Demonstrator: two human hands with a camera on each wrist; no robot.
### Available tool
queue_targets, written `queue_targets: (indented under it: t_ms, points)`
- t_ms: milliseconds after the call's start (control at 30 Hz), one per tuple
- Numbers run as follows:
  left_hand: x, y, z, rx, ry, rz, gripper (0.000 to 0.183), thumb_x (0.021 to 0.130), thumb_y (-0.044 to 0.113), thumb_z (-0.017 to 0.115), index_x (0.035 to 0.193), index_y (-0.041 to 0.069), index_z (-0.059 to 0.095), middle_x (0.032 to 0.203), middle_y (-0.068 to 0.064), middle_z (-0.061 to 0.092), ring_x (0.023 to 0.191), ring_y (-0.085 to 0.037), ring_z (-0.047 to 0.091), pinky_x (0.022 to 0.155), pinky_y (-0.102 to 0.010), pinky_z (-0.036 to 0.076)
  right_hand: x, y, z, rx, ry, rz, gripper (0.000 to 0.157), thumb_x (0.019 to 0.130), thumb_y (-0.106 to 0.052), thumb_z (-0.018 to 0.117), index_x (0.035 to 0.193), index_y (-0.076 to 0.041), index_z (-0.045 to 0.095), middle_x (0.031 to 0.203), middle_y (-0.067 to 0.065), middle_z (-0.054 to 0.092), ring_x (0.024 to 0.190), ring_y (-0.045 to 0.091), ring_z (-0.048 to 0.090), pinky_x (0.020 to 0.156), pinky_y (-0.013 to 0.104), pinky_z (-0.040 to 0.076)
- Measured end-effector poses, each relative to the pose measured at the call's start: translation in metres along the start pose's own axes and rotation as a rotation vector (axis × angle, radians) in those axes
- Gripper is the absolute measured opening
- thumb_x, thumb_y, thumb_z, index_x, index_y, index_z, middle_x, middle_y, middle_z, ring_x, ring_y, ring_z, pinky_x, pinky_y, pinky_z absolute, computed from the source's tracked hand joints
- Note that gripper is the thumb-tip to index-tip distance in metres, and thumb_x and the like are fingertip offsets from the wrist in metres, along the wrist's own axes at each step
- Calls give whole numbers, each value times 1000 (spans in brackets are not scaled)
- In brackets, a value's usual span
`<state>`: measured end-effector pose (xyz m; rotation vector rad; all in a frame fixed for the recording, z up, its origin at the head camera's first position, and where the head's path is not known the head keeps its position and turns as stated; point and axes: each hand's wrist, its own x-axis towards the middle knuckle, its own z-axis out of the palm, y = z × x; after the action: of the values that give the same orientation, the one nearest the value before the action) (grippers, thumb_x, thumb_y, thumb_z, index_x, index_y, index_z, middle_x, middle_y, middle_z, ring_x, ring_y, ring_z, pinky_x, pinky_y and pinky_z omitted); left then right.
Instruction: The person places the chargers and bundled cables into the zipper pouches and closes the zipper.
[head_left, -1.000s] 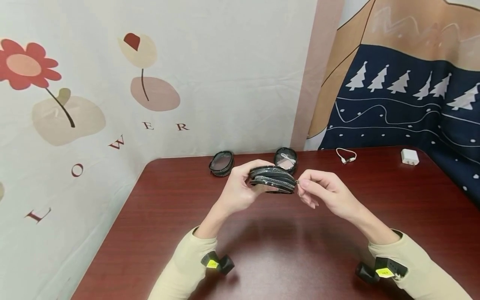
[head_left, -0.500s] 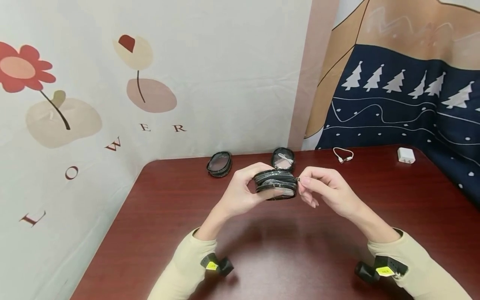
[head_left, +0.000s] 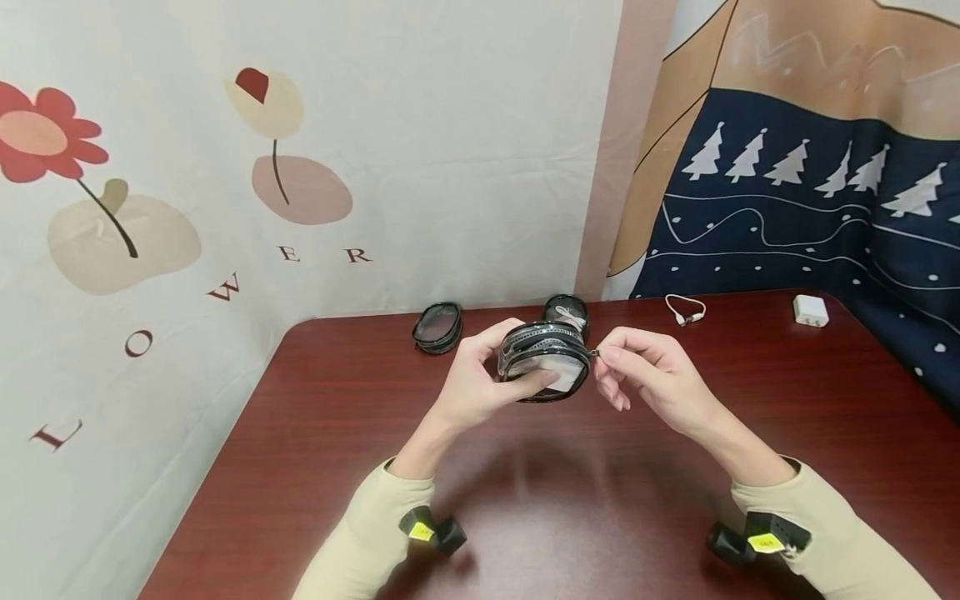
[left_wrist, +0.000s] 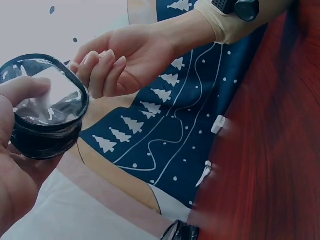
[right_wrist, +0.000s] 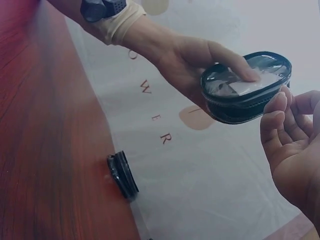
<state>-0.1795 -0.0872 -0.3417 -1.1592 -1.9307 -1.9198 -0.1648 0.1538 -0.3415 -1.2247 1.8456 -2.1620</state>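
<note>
My left hand [head_left: 480, 375] holds a small round zip pouch [head_left: 534, 340] above the table, thumb on its clear face and the other fingers behind it. The pouch has black edging and a black zippered side. Through the clear face [right_wrist: 227, 84] a white, flat-sided item [right_wrist: 267, 80] shows inside. At the pouch's right end my right hand [head_left: 652, 371] pinches the small zipper pull [head_left: 595, 352] between thumb and forefinger, its other fingers curled loosely below. In the left wrist view the right fingertips are hidden behind the pouch's rim [left_wrist: 85, 102].
At the back of the reddish-brown table [head_left: 337, 433] lies a similar pouch [head_left: 438, 327]. Another pouch [head_left: 561, 307], holding a white cable, is partly hidden behind the held one. Further right are a short white cable [head_left: 686, 317] and a white charger block [head_left: 811, 310]. Printed cloth hangs behind.
The left hand has tilted the pouch so its clear face turns toward the head camera, revealing the white item. The right hand has kept its pinch at the zipper pull, rising slightly.
</note>
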Motion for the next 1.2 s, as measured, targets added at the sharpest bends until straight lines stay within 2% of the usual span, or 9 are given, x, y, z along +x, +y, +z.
queue_targets:
  t_ms: [133,300,433,700,1200]
  points:
    - [2,0,-1,30,-17,33,29,74,-9,84,98,1,70,91,-9,68,81,-18,59,71,-27,49,0,-1,-1,27,-8,-5,25,101,9,38,90,0,58,69,11,54,55,23,49,43,33,38]
    - [4,-2,0,103,-61,94,28,73,-6,86,95,2,71,89,-8,67,84,-19,60,74,-30,51,0,-3,0,88,-30,-21,29,101,11,35,91,-2,59,68,10,50,53,23,45,43,33,35]
    - [3,-4,1,128,-77,93,26,74,-5,86,94,2,72,88,-7,67,83,-19,60,74,-30,51,0,-4,1,100,-35,-23,31,101,11,34,92,-3,59,68,10,49,53,22,45,43,33,35]
    - [2,-3,3,243,-106,125,24,75,1,87,93,5,72,89,-4,67,84,-15,63,75,-30,54,-2,-7,0,54,-43,-13,26,102,10,36,89,0,57,66,11,46,51,23,42,41,33,33]
    - [-1,0,1,406,-211,121,31,74,4,88,102,3,76,93,-1,67,85,-8,63,77,-24,52,-4,-12,2,-87,-106,35,24,100,11,43,92,-1,61,61,9,45,49,21,42,43,33,37]
